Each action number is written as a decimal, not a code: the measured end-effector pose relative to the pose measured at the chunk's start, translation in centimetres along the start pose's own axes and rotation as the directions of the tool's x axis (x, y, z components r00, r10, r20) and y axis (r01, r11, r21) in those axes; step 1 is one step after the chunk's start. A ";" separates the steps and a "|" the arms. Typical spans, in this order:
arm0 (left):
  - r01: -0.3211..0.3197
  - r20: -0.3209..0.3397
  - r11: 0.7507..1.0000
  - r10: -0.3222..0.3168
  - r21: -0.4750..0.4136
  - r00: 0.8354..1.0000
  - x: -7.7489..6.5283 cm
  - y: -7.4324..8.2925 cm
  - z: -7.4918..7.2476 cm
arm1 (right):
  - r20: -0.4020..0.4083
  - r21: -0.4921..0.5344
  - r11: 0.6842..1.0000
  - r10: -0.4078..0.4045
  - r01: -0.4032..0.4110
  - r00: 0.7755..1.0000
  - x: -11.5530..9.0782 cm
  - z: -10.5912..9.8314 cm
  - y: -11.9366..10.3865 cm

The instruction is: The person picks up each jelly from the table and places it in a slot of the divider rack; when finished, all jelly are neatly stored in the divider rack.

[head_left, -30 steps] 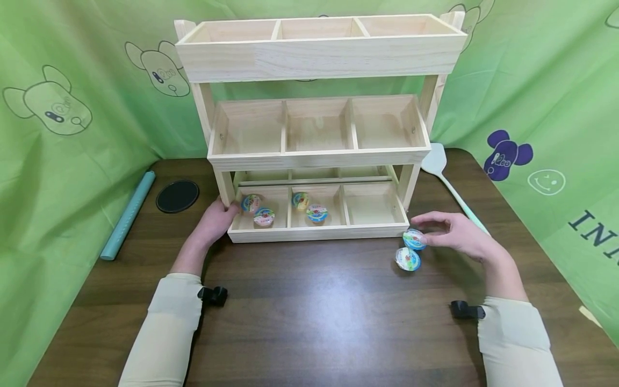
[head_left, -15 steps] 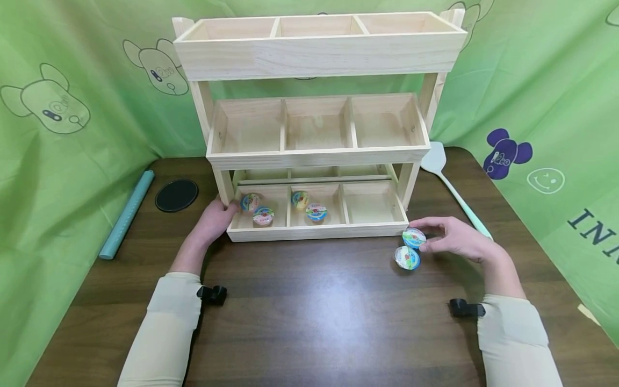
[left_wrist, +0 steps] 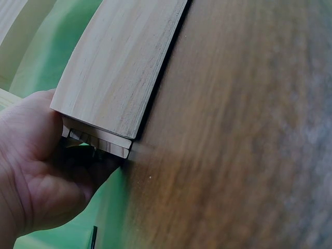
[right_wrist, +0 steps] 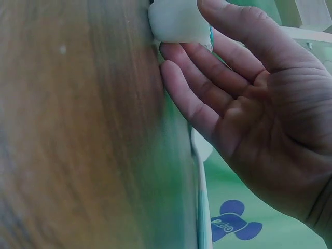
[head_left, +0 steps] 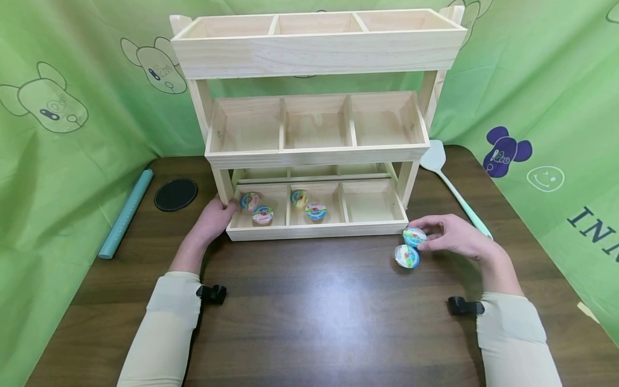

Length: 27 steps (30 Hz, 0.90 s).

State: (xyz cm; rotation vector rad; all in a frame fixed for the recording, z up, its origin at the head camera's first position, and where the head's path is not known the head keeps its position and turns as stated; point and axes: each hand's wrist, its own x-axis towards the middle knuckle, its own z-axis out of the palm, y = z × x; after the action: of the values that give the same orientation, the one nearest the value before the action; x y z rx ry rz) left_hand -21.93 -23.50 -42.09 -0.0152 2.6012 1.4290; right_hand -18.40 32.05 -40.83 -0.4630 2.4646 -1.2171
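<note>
A three-tier wooden shelf [head_left: 316, 156] stands on the table, each tier split into three compartments. My left hand [head_left: 213, 221] grips the left end of its lowest tier; in the left wrist view, the thumb side of the left hand [left_wrist: 39, 171] lies against the wooden end. To the right of the shelf, my right hand [head_left: 452, 235] holds a small jelly cup [head_left: 414, 236] between thumb and fingers. That jelly cup [right_wrist: 179, 22] has a whitish body in the right wrist view. Just in front of it is a second jelly cup [head_left: 407, 256] with a blue-rimmed lid.
Two jelly cups [head_left: 263, 215] lie in the lowest tier's left compartment, and two more jelly cups [head_left: 316, 211] in its middle one. A teal stick [head_left: 127, 214] and a black disc [head_left: 175, 194] lie left. A spatula [head_left: 456, 191] lies behind my right hand.
My right thumb has drawn back slightly from over the jelly cup's lid to its side. The head view has shifted a little. My left hand stays on the shelf.
</note>
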 end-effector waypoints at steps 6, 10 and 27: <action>0.010 0.001 1.000 -0.010 0.005 1.000 0.2 -0.1 0.0 | -0.067 0.004 1.000 -0.025 0.026 0.997 -0.1 -0.1 0.3; 0.012 -0.005 1.000 -0.012 0.011 1.000 0.2 -0.1 0.1 | -0.113 0.007 1.000 -0.025 0.026 0.993 -0.2 -0.3 0.4; 0.006 -0.011 1.000 -0.006 0.010 1.000 0.2 -0.1 0.1 | -0.254 0.012 0.985 -0.163 0.172 0.953 -0.4 -0.8 -1.2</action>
State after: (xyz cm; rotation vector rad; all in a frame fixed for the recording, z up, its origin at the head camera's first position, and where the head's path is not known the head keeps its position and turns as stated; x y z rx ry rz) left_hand -22.09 -23.50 -42.26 -0.0287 2.6144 1.4180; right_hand -18.24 32.09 -39.29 -0.5477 2.6559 -1.4649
